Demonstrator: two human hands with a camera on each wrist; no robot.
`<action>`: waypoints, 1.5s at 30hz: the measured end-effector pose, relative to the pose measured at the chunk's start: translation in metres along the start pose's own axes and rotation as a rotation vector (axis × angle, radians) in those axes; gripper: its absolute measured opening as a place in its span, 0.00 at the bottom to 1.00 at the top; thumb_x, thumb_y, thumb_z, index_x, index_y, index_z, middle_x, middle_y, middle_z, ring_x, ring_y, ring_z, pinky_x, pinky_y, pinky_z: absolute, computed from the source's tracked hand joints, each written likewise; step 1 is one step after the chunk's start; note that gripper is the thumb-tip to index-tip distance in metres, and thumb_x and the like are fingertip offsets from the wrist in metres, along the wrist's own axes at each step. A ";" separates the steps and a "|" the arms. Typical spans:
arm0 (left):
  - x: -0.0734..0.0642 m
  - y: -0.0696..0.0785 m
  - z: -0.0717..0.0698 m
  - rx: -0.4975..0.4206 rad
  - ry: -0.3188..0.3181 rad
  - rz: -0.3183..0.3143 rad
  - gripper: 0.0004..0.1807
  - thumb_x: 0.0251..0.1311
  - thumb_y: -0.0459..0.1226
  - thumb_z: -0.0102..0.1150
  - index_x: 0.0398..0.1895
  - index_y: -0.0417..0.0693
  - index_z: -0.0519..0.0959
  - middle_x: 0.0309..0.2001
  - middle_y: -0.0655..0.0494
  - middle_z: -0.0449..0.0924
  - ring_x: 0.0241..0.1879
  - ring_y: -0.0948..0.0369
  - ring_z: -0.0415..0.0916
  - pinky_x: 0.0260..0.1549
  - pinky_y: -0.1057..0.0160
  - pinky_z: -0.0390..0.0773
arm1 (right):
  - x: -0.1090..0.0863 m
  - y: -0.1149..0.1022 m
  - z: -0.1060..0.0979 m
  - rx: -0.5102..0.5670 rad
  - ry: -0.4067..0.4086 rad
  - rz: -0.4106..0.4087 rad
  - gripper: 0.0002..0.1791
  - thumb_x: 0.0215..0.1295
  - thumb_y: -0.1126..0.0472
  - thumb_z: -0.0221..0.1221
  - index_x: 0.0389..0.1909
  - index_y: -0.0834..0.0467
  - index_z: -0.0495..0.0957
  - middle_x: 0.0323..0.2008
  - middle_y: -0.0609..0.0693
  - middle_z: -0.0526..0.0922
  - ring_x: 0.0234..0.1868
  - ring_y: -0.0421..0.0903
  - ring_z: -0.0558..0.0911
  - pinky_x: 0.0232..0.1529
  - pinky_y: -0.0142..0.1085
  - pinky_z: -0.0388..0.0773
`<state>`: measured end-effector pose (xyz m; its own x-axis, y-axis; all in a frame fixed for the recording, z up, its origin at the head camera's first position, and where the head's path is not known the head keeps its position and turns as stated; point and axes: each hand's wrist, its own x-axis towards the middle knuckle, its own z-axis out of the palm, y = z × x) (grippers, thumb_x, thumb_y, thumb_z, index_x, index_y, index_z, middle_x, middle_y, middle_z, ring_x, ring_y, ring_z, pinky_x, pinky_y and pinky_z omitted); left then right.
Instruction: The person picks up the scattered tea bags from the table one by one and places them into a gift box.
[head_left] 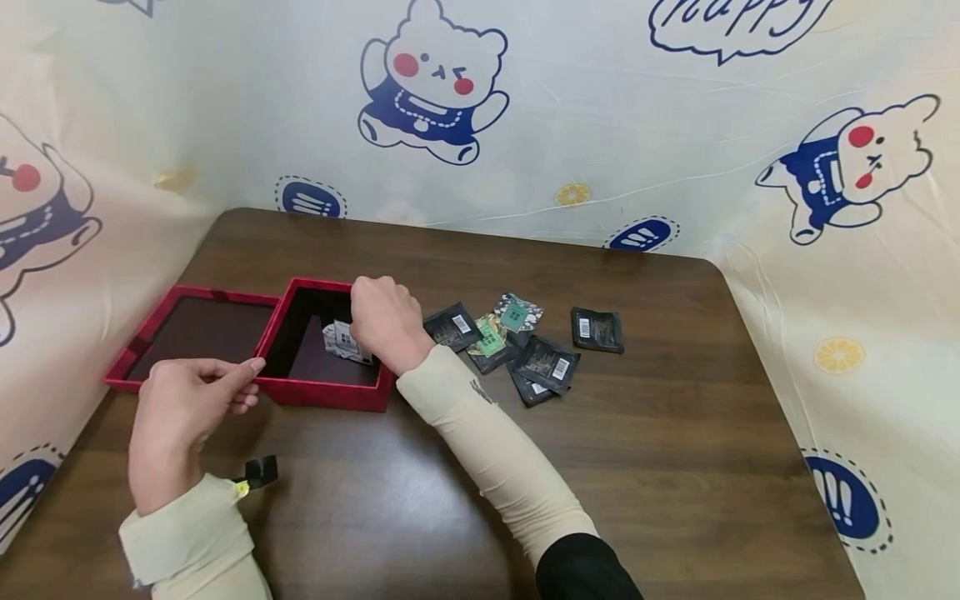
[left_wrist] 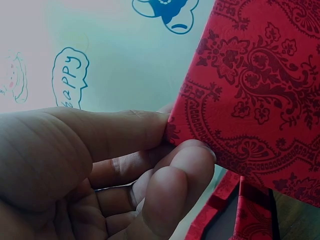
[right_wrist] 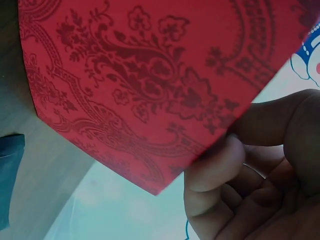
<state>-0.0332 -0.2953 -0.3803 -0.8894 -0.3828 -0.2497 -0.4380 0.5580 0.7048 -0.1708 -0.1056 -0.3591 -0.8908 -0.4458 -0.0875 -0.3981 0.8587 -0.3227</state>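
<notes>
Cream fabric sleeves, one point(head_left: 191, 542) on each forearm, lie closest to the head camera, the right one meeting black cloth point(head_left: 588, 571) at its lower end. Beyond them, the left hand point(head_left: 191, 392) pinches the near-left corner of a red, rectangular, open-topped box point(head_left: 326, 396), whose outer walls carry a dark floral pattern. Opposite, the right hand point(head_left: 386, 321) clamps thumb and fingers on the box's wall around the far-right corner. So the box lies between the two grips, held at both ends.

Within its dark interior, a grey-and-white patterned packet point(head_left: 347, 342) sits toward the right side. Just left of the box is a shallow red lid point(head_left: 206, 333) with a dark brown inside. To the right, near the right hand, small square black sachets point(head_left: 547, 364) are loosely clustered, with two green-labelled ones point(head_left: 490, 337) among them; another black sachet point(head_left: 597, 330) lies apart, farther right on the brown wooden table point(head_left: 675, 467).
</notes>
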 end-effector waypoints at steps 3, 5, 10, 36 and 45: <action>0.000 -0.001 -0.001 -0.009 0.001 0.006 0.30 0.66 0.55 0.63 0.48 0.32 0.84 0.28 0.48 0.86 0.27 0.56 0.86 0.27 0.73 0.75 | -0.001 -0.001 -0.001 -0.003 0.011 -0.011 0.13 0.66 0.56 0.63 0.22 0.52 0.79 0.16 0.47 0.76 0.19 0.42 0.76 0.14 0.32 0.71; 0.000 -0.001 -0.001 -0.005 0.001 0.006 0.30 0.66 0.55 0.62 0.48 0.33 0.85 0.28 0.48 0.86 0.27 0.56 0.86 0.27 0.72 0.74 | -0.001 -0.002 -0.001 -0.012 0.010 -0.018 0.14 0.67 0.55 0.63 0.20 0.52 0.79 0.16 0.47 0.75 0.18 0.42 0.75 0.14 0.32 0.70; 0.000 -0.001 0.000 0.013 -0.001 0.005 0.32 0.65 0.57 0.62 0.47 0.34 0.85 0.28 0.49 0.86 0.28 0.56 0.86 0.31 0.66 0.73 | -0.001 -0.003 -0.002 -0.033 -0.006 -0.019 0.14 0.65 0.54 0.64 0.20 0.51 0.77 0.16 0.47 0.75 0.18 0.42 0.75 0.14 0.32 0.69; 0.000 -0.001 0.000 0.005 -0.011 -0.014 0.33 0.65 0.58 0.61 0.50 0.34 0.84 0.28 0.49 0.87 0.28 0.56 0.86 0.34 0.64 0.72 | -0.003 0.015 -0.020 0.082 0.058 0.036 0.11 0.66 0.53 0.62 0.24 0.50 0.81 0.16 0.45 0.77 0.18 0.43 0.77 0.15 0.32 0.72; 0.000 0.000 0.000 0.011 -0.009 -0.024 0.34 0.64 0.59 0.61 0.49 0.34 0.85 0.28 0.48 0.87 0.28 0.56 0.86 0.33 0.65 0.72 | -0.002 0.051 -0.043 0.212 0.109 0.068 0.21 0.70 0.56 0.58 0.14 0.52 0.80 0.11 0.45 0.74 0.15 0.42 0.73 0.13 0.32 0.66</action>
<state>-0.0332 -0.2950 -0.3807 -0.8795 -0.3900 -0.2726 -0.4611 0.5569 0.6908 -0.1989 -0.0503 -0.3344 -0.9370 -0.3489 -0.0176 -0.2914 0.8085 -0.5112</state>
